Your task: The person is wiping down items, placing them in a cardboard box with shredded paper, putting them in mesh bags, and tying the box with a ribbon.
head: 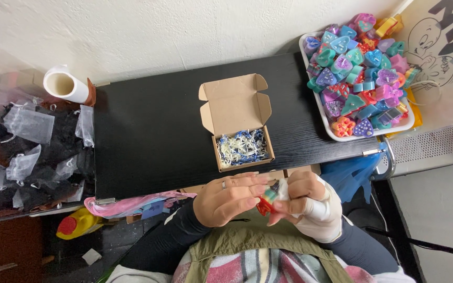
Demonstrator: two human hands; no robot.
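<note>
Left hand (226, 202), ringed, and bandage-wrapped right hand (308, 202) pinched together on small red-and-teal moulded soap piece (267, 202), held above lap, near table edge. Piece looks light, rigid, waxy-slick, corners likely chippable; best gripped by flat sides. Beyond: open brown cardboard mailer box (239, 126) with shredded white-blue paper fill on black wooden table (148, 131). Far right: white tray (331, 131) heaped with colourful soaps.

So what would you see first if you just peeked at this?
Probably the white tray at the desk's far right corner, heaped with bright soaps shaped like hearts and flowers. Next, the open cardboard box in the middle of the black desk, with shredded paper inside. Down front, the left hand and bandaged right hand hold one small colourful soap.
</note>
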